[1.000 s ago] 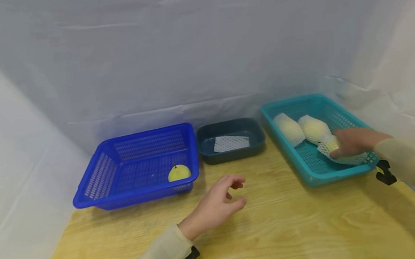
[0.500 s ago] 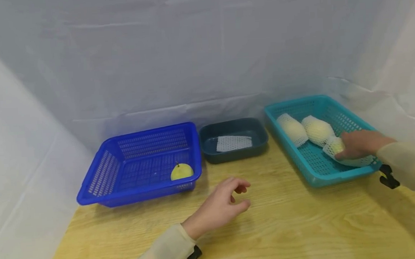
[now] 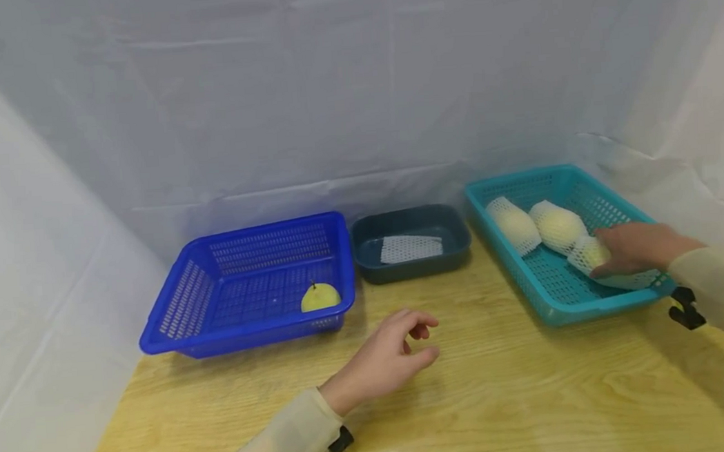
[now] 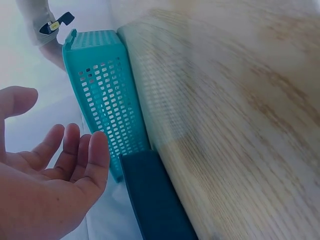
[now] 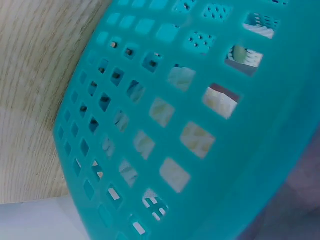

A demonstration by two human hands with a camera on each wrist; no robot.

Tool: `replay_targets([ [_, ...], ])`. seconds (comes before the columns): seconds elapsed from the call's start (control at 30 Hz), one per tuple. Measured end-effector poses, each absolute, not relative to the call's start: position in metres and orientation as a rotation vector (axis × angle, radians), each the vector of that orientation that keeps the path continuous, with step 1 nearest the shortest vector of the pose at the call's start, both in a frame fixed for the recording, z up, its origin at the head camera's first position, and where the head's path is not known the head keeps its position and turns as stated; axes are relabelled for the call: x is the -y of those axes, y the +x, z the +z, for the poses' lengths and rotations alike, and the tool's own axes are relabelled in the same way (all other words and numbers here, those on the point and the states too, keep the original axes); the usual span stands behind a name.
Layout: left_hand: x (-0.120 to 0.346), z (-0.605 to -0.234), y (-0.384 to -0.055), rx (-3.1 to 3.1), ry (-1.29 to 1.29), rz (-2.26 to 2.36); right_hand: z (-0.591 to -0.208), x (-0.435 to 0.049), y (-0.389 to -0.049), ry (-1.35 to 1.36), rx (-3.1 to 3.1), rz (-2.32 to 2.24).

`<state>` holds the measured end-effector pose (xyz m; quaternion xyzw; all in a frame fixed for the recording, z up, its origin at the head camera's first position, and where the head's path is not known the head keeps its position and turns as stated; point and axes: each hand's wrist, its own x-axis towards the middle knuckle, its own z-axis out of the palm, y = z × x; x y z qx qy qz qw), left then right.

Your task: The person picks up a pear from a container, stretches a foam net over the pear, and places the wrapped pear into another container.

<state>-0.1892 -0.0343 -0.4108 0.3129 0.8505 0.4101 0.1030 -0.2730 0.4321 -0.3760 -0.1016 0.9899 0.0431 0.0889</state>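
Observation:
My right hand (image 3: 640, 247) reaches into the teal basket (image 3: 530, 288) at the right and grips a pear in a white foam net (image 3: 588, 255), thumb on its near side. Two more netted pears (image 3: 559, 228) lie beside it towards the back left. In the right wrist view the basket wall (image 5: 150, 125) hides most of the grip. My left hand (image 3: 385, 356) hovers over the table with loosely bent fingers, holding nothing; the left wrist view shows its bare palm (image 4: 45, 200).
A blue basket (image 3: 238, 334) at the left holds a bare yellow pear (image 3: 320, 298). Between the baskets stands a dark green tray (image 3: 414, 271) with a flat white foam net (image 3: 410, 248). The wooden table (image 3: 503, 397) extends in front; white sheeting (image 3: 354, 102) hangs behind.
The head view has shifted slightly, so everything sits a little further right. The right hand stays on the netted pear, and the left hand keeps its pose.

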Motion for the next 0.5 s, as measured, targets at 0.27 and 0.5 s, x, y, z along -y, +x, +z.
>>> replay_targets([
  [0.27, 0.036, -0.413, -0.191, -2.523, 0.92, 1.195, -0.367, -0.429, -0.273, -0.328, -2.928, 0.1],
  [0.5, 0.037, -0.413, -0.191, -2.53, 0.929, 1.189, -0.356, -0.423, -0.271, -0.332, -2.932, 0.15],
])
